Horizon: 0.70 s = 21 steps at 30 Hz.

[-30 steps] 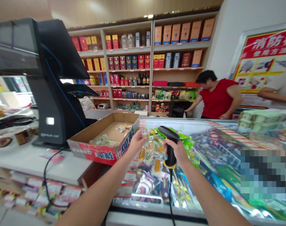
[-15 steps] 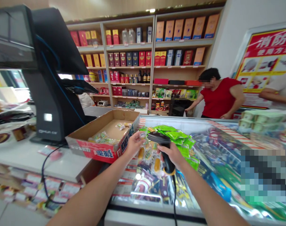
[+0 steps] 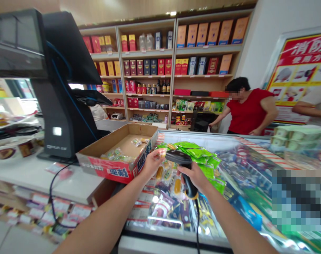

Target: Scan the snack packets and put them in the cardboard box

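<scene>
My right hand (image 3: 194, 175) is wrapped round the handle of a black barcode scanner (image 3: 180, 157), whose cable hangs down. The scanner's head points left toward my left hand (image 3: 153, 163). Between the fingertips of that hand is a small clear-wrapped snack packet (image 3: 162, 152), close to the scanner's front; its contents are hard to make out. Below both hands, individually wrapped yellow-brown snacks (image 3: 177, 186) lie on the glass counter top (image 3: 139, 214). Bright green packets (image 3: 200, 154) are heaped just behind and right of the scanner.
An open cardboard box (image 3: 97, 168) with several clear packets stands left of my left forearm. Beyond it rises a black checkout terminal (image 3: 58, 116). Stacked packs (image 3: 290, 139) sit at the right. Behind the counter, a person in a red top (image 3: 252, 109) stands near stocked shelves (image 3: 147, 79).
The view has shifted slightly, so everything sits a little farther right. The packet in my left hand has turned a little near the scanner. Both hands keep their hold.
</scene>
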Motion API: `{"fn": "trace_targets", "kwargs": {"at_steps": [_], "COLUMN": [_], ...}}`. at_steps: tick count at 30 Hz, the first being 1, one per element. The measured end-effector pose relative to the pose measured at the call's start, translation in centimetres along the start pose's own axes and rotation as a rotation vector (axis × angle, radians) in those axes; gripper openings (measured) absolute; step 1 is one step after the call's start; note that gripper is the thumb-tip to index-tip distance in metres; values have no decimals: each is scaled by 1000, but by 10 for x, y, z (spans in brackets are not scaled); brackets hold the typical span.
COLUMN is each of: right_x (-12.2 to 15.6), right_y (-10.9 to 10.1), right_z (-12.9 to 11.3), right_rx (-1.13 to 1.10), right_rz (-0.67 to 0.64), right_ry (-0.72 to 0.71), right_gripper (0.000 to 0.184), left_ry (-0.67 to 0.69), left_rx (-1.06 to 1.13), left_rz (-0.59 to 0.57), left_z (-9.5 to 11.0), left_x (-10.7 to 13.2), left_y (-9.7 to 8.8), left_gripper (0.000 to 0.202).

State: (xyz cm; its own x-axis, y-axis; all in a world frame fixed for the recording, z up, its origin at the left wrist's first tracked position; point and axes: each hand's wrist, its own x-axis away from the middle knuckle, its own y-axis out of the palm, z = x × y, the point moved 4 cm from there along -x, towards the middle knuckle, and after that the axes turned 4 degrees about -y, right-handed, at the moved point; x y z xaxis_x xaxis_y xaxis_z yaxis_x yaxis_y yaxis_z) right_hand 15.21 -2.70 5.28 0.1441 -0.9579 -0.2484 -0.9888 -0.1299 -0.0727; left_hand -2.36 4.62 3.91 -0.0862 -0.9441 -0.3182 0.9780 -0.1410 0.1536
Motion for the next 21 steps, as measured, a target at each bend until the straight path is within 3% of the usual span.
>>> {"fn": "trace_targets", "kwargs": {"at_steps": [8, 15, 18, 21], "right_x": [0, -5, -6, -6], "right_y": [-6, -36, -40, -38], "right_z": [-9, -16, -16, -14], "right_rx": [-88, -409, -441, -429], "right_rz": [87, 484, 525, 507], "right_ry": [19, 12, 7, 0], "right_gripper": [24, 27, 26, 26], "left_ry": [32, 65, 102, 130], "left_rx": [-43, -155, -253, -415], "left_rz": [8, 39, 16, -105], "left_z": [-4, 1, 6, 13], "left_x": [-1, -8, -15, -17], "left_y": [-3, -3, 8, 29], "left_gripper": [46, 44, 47, 58]}}
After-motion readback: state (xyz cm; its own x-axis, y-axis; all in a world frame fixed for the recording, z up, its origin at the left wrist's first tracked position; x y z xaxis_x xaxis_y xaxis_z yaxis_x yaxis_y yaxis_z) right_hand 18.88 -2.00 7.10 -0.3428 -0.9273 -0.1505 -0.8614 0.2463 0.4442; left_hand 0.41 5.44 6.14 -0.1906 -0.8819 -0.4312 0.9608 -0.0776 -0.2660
